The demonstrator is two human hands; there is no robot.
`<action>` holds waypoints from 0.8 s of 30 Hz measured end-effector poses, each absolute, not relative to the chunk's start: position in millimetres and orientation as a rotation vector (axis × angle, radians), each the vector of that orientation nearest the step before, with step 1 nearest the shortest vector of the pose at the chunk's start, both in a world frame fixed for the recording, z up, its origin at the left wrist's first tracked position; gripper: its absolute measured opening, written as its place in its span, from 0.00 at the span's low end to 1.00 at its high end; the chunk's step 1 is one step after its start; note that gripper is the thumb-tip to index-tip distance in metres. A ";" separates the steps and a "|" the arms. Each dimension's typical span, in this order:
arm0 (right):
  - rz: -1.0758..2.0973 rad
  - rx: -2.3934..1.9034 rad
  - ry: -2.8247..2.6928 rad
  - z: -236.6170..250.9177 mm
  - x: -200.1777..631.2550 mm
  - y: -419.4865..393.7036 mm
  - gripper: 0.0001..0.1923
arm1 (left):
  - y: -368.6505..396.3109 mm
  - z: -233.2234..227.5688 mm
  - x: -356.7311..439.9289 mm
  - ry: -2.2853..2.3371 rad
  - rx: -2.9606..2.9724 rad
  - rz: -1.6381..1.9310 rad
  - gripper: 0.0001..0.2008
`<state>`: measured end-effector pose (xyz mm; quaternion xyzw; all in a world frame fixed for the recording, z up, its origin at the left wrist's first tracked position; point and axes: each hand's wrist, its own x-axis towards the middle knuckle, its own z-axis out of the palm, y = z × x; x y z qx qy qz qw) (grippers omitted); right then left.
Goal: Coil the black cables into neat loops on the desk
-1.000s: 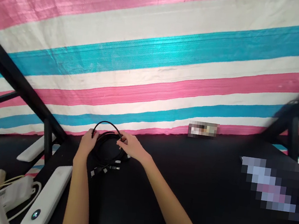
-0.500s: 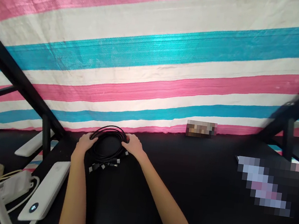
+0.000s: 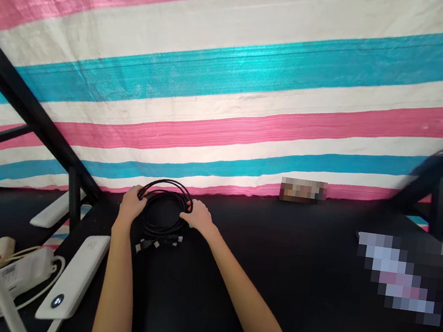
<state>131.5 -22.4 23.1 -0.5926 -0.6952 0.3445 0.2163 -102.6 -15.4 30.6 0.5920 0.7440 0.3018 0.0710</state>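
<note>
A coil of thin black cable (image 3: 159,231) rests on the black table, several loops lying roughly in a ring. My left hand (image 3: 132,203) is closed on the ring's left side, thumb toward the middle. On the opposite side my right hand (image 3: 197,215) grips the loops between thumb and fingers. The far loops rise a little above the rest. Several plugs with pale metal ends (image 3: 157,243) lie at the near edge of the coil. The undersides of both hands' fingers are hidden.
Left of my forearm lies a white power bank (image 3: 75,277) with a lit round display. Beyond it are a white power strip (image 3: 23,276) with cords and another white slab (image 3: 51,210). Black frame bars (image 3: 30,97) slant at both sides before a striped sheet (image 3: 230,102). Two items are pixelated.
The coil's far loops stand slightly higher, and the plugs have drawn closer together. Both hands keep their hold. The whole view has shifted a little, with table items appearing further right.
</note>
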 end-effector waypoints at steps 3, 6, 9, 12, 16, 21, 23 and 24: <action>0.969 -1.620 -1.877 23.3 130.4 -23.3 0.19 | -18.9 44.5 -91.4 2.202 1.841 1.068 0.07; 0.997 -1.593 -1.843 24.0 130.4 -23.5 0.22 | -24.0 62.2 -79.4 2.153 1.892 1.225 0.06; 1.016 -1.591 -1.816 24.0 131.2 -22.9 0.29 | -28.7 75.0 -68.9 2.106 1.905 1.317 0.13; 1.018 -1.602 -1.802 21.7 132.5 -20.8 0.35 | -30.7 77.1 -64.0 2.072 1.868 1.329 0.17; 1.042 -1.553 -1.831 14.1 134.9 -15.3 0.25 | -27.9 66.7 -71.1 2.105 1.756 1.309 0.17; 1.069 -1.509 -1.806 1.8 135.6 -8.0 0.19 | -29.0 51.6 -94.7 2.199 1.592 1.174 0.20; 1.079 -1.505 -1.781 -1.2 134.4 -6.3 0.21 | -32.7 47.4 -102.9 2.182 1.553 1.073 0.19; 1.081 -1.500 -1.770 -1.8 133.5 -5.9 0.22 | -34.7 45.6 -106.0 2.167 1.537 1.022 0.18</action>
